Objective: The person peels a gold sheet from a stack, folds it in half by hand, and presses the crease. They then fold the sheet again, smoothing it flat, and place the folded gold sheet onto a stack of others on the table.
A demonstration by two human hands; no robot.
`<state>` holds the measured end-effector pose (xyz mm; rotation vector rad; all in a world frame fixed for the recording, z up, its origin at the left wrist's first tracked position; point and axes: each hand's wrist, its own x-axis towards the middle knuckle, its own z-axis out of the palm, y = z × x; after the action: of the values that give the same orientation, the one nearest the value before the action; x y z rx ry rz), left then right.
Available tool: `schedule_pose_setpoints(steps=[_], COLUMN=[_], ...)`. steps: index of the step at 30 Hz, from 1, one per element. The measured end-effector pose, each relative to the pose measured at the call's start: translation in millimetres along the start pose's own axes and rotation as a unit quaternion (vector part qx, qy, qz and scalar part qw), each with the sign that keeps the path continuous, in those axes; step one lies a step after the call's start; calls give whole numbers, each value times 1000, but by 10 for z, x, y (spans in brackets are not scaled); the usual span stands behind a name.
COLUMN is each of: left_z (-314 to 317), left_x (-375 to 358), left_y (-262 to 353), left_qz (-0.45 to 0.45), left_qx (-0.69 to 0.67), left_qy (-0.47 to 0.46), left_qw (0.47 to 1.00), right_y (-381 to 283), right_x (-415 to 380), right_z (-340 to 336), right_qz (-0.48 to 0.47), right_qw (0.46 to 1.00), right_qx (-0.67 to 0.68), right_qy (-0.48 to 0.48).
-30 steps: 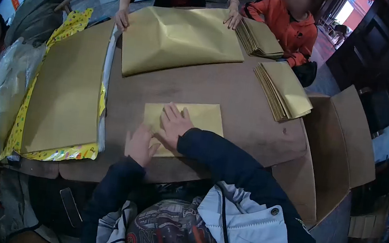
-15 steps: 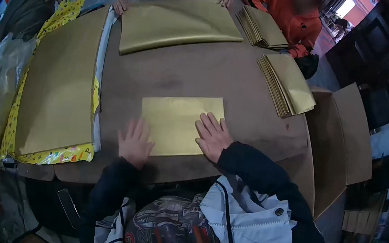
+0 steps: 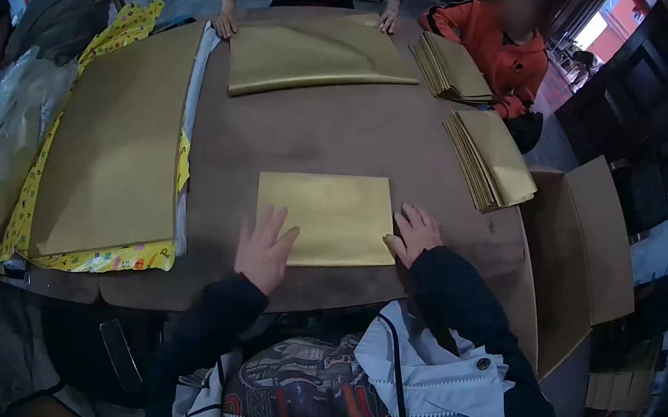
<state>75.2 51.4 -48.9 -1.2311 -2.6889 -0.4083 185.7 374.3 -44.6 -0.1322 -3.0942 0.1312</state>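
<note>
A folded sheet of gold paper (image 3: 329, 212) lies flat on the brown table (image 3: 309, 139) in front of me. At its lower left corner, my left hand (image 3: 265, 250) has its fingers apart, the fingertips over the paper's edge. Beside the right edge rests my right hand (image 3: 417, 234), fingers spread, with the thumb at the paper's border. Neither hand grips anything.
A large stack of gold sheets (image 3: 121, 141) in yellow wrapping lies at left. Across the table, a person's hands (image 3: 227, 24) hold down a big half-folded gold sheet (image 3: 319, 57). Folded bundles (image 3: 494, 157) sit at right, above an open cardboard box (image 3: 570, 254). Another person in orange (image 3: 495, 53) sits nearby.
My right hand has slid right, off the paper's surface to its edge. My left hand has moved right, onto the lower left corner. The view has shifted slightly.
</note>
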Motion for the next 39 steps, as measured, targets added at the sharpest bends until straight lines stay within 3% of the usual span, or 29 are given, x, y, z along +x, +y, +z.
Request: schedule_pose_setpoints(steps=[1,3,6,8,10,12,14,17,21,23,24,26,28,30,31,32,33,35,37,38,39], left_z=[12,20,110,94,72,65,12,46,67,89,107,64,60,51,55,62,71,96,151,150,142], left_x=[39,168,227,226,234,239,252,252,260,252,236,239,244,244,239,237,224,231,209,217,226], left_y=[106,320,454,453,449,451,451,450,443,436,419,424,426,415,409,404,405,400,346,329,329], left_qz=[38,51,59,77,81,83,90,78,76,76,73,83,77,83,83,85,93,59,30,33,32], left_qx=[-78,-97,-83,-38,-26,-27,-29,-30,-38,-53,-67,-72,-76,-74,-90,-107,-110,-135,-159,-158,-158], left_qy=[7,-4,-30,-81,-91,-90,-93,-110,-105,-96,-82,-69,-71,-83,-73,-63,-68,5,61,62,56], left_qw=[996,994,994,993,992,992,991,990,991,991,992,992,992,990,990,989,987,989,985,985,985], right_y=[49,38,33,-119,-216,-114,-110,-3,26,-18,-56,-136,-228,-313,-461,-461,-426,-263,65,194,355], right_x=[98,336,774,931,1058,1223,1348,1339,1274,1159,1082,881,615,378,282,246,225,252,423,418,412], right_z=[7,-81,68,-134,-294,-163,-305,-252,-361,-382,-312,-100,173,269,-96,-192,-253,-504,-869,-1109,-1359], right_qz=[0,20,55,64,69,43,81,26,51,96,100,151,157,59,136,143,112,67,10,49,158], right_qw=[999,991,986,987,992,994,986,990,974,938,938,866,864,929,930,929,926,918,842,818,782], right_qx=[36,100,78,93,99,93,112,127,200,331,332,465,453,310,340,341,344,301,248,178,211], right_qy=[17,87,136,116,35,49,-93,-60,-89,-28,-26,106,154,193,28,29,104,250,479,545,565])
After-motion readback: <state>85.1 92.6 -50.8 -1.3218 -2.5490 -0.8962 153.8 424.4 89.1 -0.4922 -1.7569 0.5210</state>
